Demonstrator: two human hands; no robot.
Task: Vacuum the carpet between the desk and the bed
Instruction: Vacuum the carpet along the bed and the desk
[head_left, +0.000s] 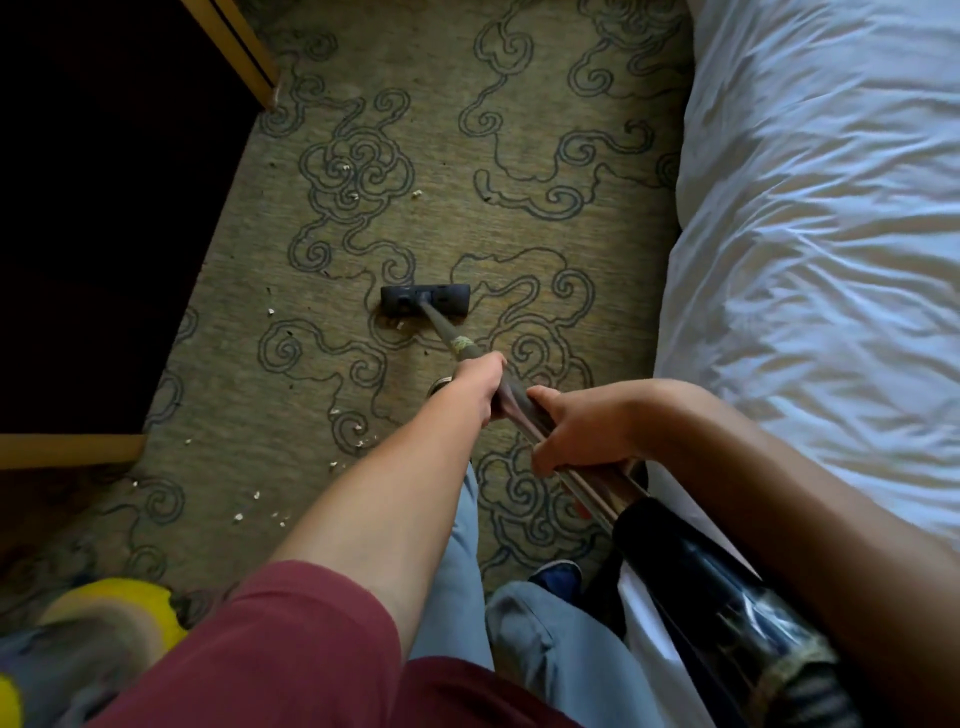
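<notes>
Clearly mid-stroke, on the olive swirl-patterned carpet (519, 104) between white-quilted bed (831, 260) and dark wood-edged desk (93, 234), the black vacuum head (425, 300) rests, left hand (480, 382) and right hand (582, 431) both gripping its wand (441, 330); next, I judge, push toward the pale crumbs (353, 196).

Looked like a bedroom: patterned carpet (467, 171), white-quilted bed (831, 208) alongside, wooden desk (244, 57) opposite.
</notes>
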